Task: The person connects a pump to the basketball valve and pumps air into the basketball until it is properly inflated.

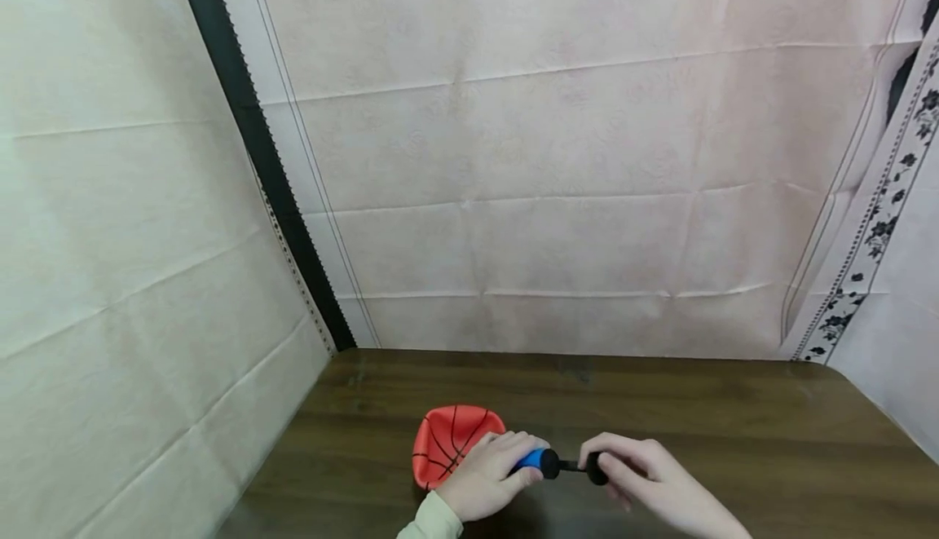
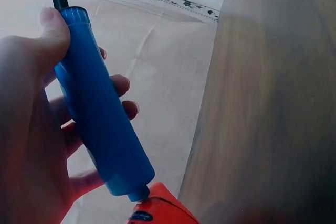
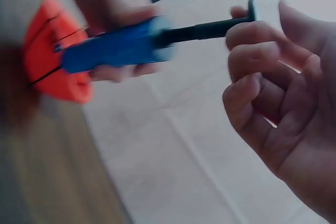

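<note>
A blue hand pump lies in the grip of my left hand, fingers and thumb wrapped round its barrel. Its nozzle end meets a partly collapsed red ball with black basketball lines, just left of that hand. From the pump's other end a black rod sticks out, ending in a flat black handle. My right hand holds this handle end. In the right wrist view, curled fingers hook at the rod just below the handle, while the thumb stands apart.
Both hands work above a dark wooden table, near its front side. A pale creased cloth hangs behind the table's far edge, with more cloth at the left and right. A black strip runs down the left corner.
</note>
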`<control>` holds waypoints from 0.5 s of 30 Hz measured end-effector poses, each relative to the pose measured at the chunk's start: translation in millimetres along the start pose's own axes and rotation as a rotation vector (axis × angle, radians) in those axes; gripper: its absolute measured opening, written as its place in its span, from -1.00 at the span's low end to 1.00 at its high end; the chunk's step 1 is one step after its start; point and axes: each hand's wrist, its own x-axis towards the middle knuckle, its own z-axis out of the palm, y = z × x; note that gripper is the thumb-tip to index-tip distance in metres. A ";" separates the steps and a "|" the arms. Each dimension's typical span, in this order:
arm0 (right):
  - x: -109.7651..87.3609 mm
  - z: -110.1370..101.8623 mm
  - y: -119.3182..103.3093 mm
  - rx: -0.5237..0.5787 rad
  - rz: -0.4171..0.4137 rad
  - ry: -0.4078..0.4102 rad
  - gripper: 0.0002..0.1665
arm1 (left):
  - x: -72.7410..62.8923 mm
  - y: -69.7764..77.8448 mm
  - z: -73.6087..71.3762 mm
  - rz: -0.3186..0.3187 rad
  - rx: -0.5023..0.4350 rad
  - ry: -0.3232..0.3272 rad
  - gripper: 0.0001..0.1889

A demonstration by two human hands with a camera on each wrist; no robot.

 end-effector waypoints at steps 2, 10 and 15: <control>-6.1 -5.0 -7.9 -0.033 -0.065 0.045 -0.61 | -0.4 -2.4 0.4 -0.010 -0.021 0.006 -0.59; -14.0 -11.8 -15.7 -0.022 -0.052 0.087 -0.68 | 5.2 2.1 6.6 -0.071 -0.205 -0.034 -0.60; 3.1 4.3 8.4 0.110 0.001 0.057 -0.79 | 7.5 5.7 12.2 -0.069 -0.242 -0.043 -0.65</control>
